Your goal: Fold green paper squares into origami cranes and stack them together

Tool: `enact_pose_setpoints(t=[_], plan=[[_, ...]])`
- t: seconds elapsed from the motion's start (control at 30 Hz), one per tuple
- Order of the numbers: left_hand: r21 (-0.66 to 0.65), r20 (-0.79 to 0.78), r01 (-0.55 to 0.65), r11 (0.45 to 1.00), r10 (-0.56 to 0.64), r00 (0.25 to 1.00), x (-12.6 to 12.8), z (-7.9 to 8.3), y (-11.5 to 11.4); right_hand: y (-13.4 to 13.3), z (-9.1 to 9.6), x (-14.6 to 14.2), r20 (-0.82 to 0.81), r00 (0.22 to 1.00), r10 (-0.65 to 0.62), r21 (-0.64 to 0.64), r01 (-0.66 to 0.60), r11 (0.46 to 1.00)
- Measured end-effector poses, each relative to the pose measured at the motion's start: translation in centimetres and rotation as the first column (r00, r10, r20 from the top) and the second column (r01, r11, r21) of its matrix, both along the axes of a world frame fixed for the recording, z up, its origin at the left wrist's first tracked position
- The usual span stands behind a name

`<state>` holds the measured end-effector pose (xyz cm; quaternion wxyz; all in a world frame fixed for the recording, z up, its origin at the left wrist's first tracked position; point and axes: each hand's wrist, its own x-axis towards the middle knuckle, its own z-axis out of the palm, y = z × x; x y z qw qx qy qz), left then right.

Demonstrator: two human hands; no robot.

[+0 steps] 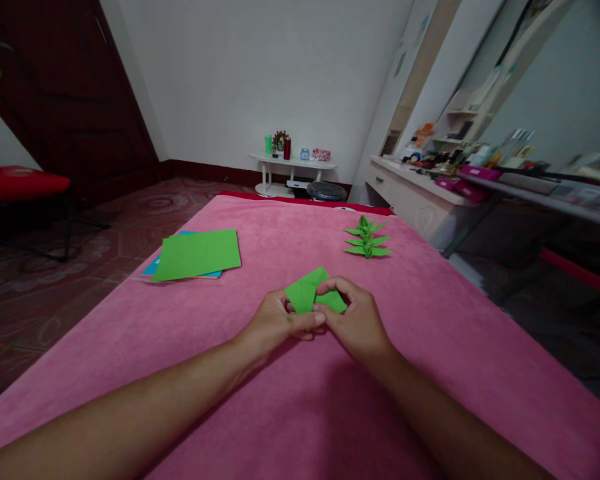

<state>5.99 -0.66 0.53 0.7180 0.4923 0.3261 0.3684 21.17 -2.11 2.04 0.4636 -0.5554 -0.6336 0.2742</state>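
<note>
A partly folded piece of green paper (303,291) is held between both hands, above the pink cloth. My left hand (279,319) grips its left and lower edge, with the thumb lying along the front and the other fingers behind. On the right side, my right hand (356,312) pinches the paper, its index finger curled over the top of a folded flap and its thumb near the left thumb. Several folded green paper figures (367,241) with pointed tips stand in a row beyond my right hand. To the left lies a stack of green paper sheets (199,255).
Blue paper (151,267) shows under the green stack. The pink cloth (280,413) covers the work surface. A low white table (295,162) with small items stands by the far wall. Cluttered dressing furniture (415,175) is at right, a red chair (23,183) at left.
</note>
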Motion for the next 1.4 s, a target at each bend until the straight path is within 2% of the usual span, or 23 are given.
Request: enact_pose_setpoints(t=[0.2,0.37,0.47,0.57,0.73,0.87,1.23,1.4], plan=[[-0.013,0.055,-0.008,1.0,0.009,0.998,-0.1,-0.1,0.1,-0.2,0.5,-0.2,-0.106,0.994,0.003,-0.064,-0.01,0.998],[0.084,0.098,0.012,0.996,-0.02,0.995,0.4,-0.3,0.0,0.1,-0.2,0.1,0.112,0.992,-0.051,0.037,0.048,0.998],[0.106,0.087,0.014,0.994,-0.024,0.996,0.6,-0.6,-0.1,0.1,-0.3,0.1,0.167,0.984,-0.057,0.066,0.046,0.997],[0.056,0.008,0.008,0.998,-0.008,1.0,0.4,-0.7,-0.1,-0.1,0.1,0.1,0.135,0.99,-0.038,0.044,0.033,0.999],[-0.052,0.104,0.065,0.997,-0.059,0.993,-0.2,-0.4,0.0,0.0,0.3,0.4,0.009,0.999,-0.043,0.041,0.043,0.998],[-0.077,0.085,0.042,0.996,-0.036,0.996,-0.2,-0.3,0.1,0.4,0.0,0.8,-0.049,0.998,-0.047,0.089,0.051,0.995],[-0.082,0.039,-0.009,0.997,0.012,0.999,0.1,-0.2,-0.1,0.4,0.9,1.1,0.082,0.995,-0.054,0.286,0.028,0.958],[-0.089,0.036,-0.007,0.996,0.011,0.999,0.1,-0.2,-0.2,0.2,1.1,0.9,0.061,0.995,-0.076,0.321,0.052,0.945]])
